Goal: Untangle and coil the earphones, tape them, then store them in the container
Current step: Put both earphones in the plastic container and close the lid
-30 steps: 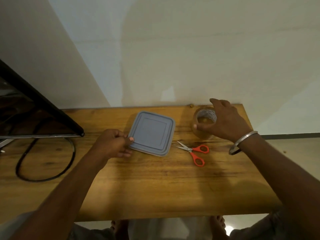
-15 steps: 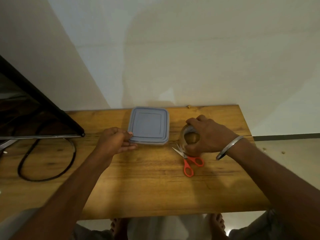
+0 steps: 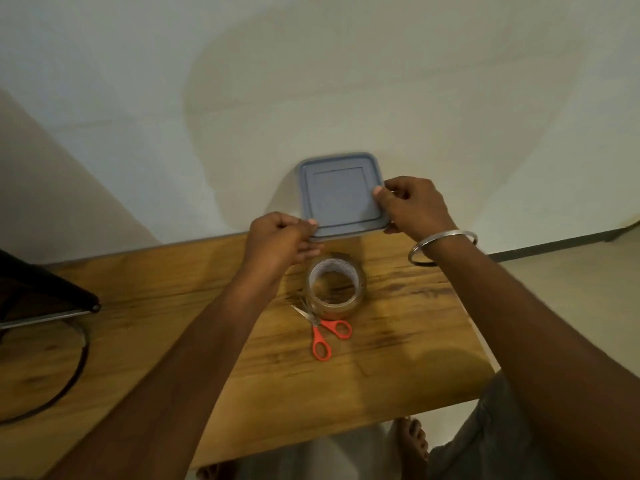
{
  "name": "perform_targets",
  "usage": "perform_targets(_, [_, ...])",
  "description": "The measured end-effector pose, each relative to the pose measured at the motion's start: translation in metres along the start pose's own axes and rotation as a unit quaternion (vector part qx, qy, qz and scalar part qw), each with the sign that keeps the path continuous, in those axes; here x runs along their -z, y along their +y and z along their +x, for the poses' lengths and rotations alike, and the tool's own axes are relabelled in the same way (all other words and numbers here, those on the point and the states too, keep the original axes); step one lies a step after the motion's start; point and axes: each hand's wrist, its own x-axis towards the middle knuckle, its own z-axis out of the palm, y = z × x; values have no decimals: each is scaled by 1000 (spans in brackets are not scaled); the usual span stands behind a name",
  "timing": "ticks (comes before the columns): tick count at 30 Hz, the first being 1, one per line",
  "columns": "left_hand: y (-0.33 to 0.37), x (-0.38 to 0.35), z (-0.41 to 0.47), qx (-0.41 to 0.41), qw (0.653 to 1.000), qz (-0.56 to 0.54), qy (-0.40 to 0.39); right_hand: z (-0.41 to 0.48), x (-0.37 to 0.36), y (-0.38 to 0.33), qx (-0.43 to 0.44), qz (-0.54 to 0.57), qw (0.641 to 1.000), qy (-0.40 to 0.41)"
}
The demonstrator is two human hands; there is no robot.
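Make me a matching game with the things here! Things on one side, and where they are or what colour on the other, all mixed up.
Things:
1. container
2. tape roll
3. scissors
4. bangle

Clues:
A. orange handles
B. worn round a wrist
C. held up by the left hand and right hand
D. sits on the table, hole facing up

Pairs: 1-C, 2-D, 3-A, 4-B

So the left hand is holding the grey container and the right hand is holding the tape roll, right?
Not quite. In the head view the right hand also grips the grey container, opposite the left hand; the tape roll sits on the table, held by neither hand.
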Motion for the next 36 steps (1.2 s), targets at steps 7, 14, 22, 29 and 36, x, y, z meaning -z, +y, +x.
perform_targets(7, [-13,-64,39,-107,916,385,-23,27,41,49,-71,-38,996,29])
perform_targets(14, [-30,-77,59,-109,847,515,-74,38,26,76,-113,-159,981,-5])
perform_targets(22, [-30,-33,35,-135,887,442,-8,29,18,83,-82,-154,984,-15])
perform_targets(29, [-82,4,-59,-47,930,313,188,-13,5,34,187,-190,963,-39])
perform_targets(36, [-123,-24,-97,-67,873,465,132,-90,-32,17,297,-414,823,-251])
